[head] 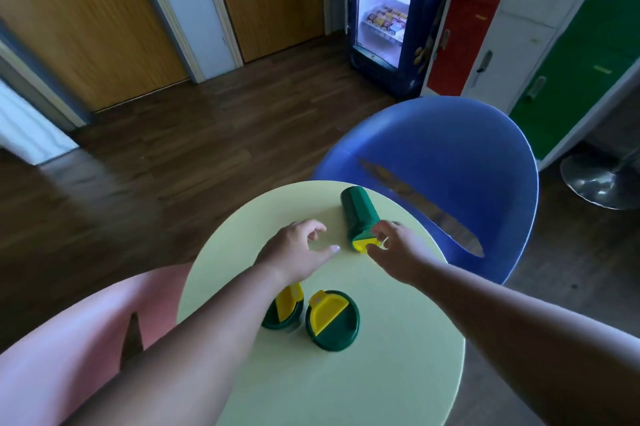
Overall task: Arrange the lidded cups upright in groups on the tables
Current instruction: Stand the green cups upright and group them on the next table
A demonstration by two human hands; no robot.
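A dark green cup (357, 212) with a yellow flip lid lies on its side at the far part of the round pale yellow table (381, 373). My right hand (394, 249) pinches the cup at its lid end. My left hand (298, 249) hovers just left of it with fingers loosely curled, holding nothing. Two more green cups stand upright nearer me: one (333, 320) shows its whole lid from above, the other (284, 309) is partly hidden under my left forearm.
A blue shell chair (450, 162) stands behind the table on the right, a pink chair (69, 339) at its left. A drinks fridge (384, 10), red and green lockers (571, 62) and a chrome table foot (602, 179) lie beyond on the wood floor.
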